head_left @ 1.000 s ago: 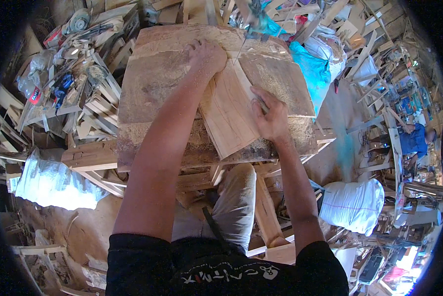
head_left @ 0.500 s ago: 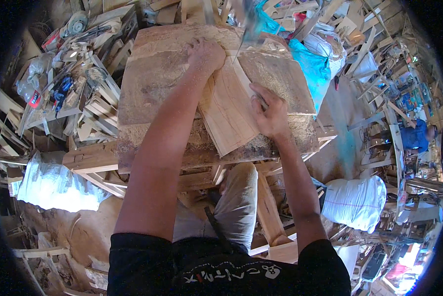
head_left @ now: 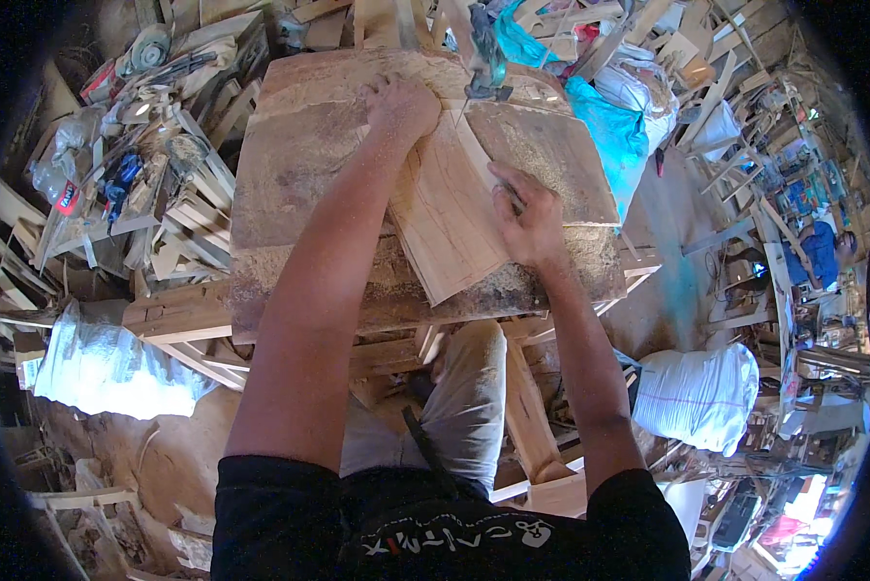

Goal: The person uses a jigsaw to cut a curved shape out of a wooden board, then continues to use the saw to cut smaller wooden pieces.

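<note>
- While the saw blade point(head_left: 486, 60) stands at its far end, the board point(head_left: 450, 208) has barely shifted.
- Left hand point(head_left: 401, 102) presses flat on the far end; right hand point(head_left: 525, 215) presses the right edge, so feeding continues slowly across the tabletop point(head_left: 290, 194).

A: What is the wooden board point(head_left: 445, 208) like?
B: Pale, flat, long, with a curved pencil line on it (faint). It lies slanted on the sawdust-covered counter point(head_left: 290, 194), its near end reaching the front edge and its far end at the saw blade.
</note>
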The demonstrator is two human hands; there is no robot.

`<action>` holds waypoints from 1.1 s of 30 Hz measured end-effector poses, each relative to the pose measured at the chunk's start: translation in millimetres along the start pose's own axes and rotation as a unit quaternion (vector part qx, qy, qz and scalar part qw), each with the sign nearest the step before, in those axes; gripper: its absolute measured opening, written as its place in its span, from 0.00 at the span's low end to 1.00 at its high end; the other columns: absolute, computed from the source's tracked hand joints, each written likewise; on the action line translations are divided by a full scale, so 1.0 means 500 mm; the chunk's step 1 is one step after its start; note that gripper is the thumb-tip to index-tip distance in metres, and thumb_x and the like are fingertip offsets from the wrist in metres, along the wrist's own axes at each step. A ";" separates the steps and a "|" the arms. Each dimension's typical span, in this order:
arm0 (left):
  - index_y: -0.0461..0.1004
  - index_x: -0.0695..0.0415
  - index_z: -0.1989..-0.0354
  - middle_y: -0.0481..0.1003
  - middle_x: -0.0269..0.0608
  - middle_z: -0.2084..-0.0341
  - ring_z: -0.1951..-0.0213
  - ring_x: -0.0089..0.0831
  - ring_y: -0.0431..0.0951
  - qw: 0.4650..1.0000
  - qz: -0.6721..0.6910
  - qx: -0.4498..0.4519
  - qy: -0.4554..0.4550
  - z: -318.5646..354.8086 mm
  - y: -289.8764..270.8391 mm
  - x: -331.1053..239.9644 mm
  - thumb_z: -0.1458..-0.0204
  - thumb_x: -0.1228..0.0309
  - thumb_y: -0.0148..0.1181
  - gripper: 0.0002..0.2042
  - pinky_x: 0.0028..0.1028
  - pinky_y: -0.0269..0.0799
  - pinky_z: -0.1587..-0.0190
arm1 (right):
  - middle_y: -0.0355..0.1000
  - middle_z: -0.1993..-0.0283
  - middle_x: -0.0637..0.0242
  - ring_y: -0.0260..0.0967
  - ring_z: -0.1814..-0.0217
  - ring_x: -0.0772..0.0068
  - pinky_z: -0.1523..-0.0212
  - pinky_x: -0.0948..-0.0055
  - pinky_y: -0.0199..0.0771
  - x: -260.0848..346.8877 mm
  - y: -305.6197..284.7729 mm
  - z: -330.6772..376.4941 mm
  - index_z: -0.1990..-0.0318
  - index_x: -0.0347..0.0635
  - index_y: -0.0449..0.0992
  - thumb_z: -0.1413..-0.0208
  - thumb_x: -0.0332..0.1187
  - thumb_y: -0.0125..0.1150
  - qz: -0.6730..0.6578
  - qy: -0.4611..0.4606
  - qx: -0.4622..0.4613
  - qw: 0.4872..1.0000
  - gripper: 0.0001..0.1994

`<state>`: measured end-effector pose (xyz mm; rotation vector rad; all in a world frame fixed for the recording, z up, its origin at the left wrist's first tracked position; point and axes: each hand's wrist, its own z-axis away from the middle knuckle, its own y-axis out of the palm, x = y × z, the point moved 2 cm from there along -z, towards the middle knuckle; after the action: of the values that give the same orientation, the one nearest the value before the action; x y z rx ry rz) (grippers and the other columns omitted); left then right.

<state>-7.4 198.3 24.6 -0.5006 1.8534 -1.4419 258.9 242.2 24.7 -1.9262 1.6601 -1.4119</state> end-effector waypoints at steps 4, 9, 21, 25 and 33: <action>0.71 0.62 0.32 0.59 0.62 0.26 0.25 0.62 0.56 0.999 0.019 -0.039 -0.009 0.002 0.001 0.002 0.36 0.64 0.45 0.26 0.63 0.40 0.25 | 0.80 0.45 0.46 0.79 0.42 0.42 0.40 0.53 0.78 -0.004 0.005 -0.003 0.44 0.40 0.80 0.42 0.28 0.61 0.012 -0.009 -0.007 1.000 0.18; 0.72 0.63 0.33 0.59 0.61 0.26 0.25 0.61 0.56 0.999 0.014 -0.028 -0.014 -0.006 0.001 0.001 0.37 0.64 0.47 0.26 0.62 0.40 0.25 | 0.80 0.44 0.47 0.78 0.40 0.43 0.38 0.53 0.76 -0.001 0.007 -0.004 0.44 0.40 0.80 0.42 0.29 0.61 0.001 -0.009 -0.015 1.000 0.18; 0.72 0.61 0.32 0.57 0.56 0.24 0.23 0.56 0.54 0.999 0.034 -0.013 -0.016 -0.021 0.004 0.003 0.37 0.64 0.47 0.26 0.63 0.41 0.26 | 0.80 0.44 0.46 0.78 0.43 0.42 0.40 0.51 0.78 -0.005 0.011 -0.011 0.44 0.41 0.80 0.42 0.29 0.60 -0.004 -0.010 -0.018 1.000 0.18; 0.71 0.61 0.31 0.56 0.55 0.23 0.22 0.55 0.52 0.999 0.042 -0.001 -0.023 -0.010 -0.013 -0.005 0.36 0.64 0.45 0.26 0.63 0.39 0.24 | 0.80 0.45 0.47 0.79 0.43 0.42 0.40 0.51 0.78 -0.008 0.011 -0.013 0.45 0.40 0.81 0.43 0.29 0.61 0.017 -0.005 -0.017 1.000 0.18; 0.70 0.63 0.31 0.55 0.55 0.23 0.22 0.56 0.51 0.999 0.025 0.011 -0.027 -0.023 -0.015 -0.006 0.36 0.64 0.45 0.27 0.61 0.41 0.24 | 0.80 0.45 0.47 0.79 0.44 0.43 0.40 0.51 0.78 -0.016 0.020 -0.018 0.46 0.39 0.81 0.43 0.29 0.60 0.016 -0.014 -0.029 0.999 0.17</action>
<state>-14.9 205.8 33.8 -0.4747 1.7945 -1.4003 246.5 249.6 18.4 -1.9318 1.7304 -1.3321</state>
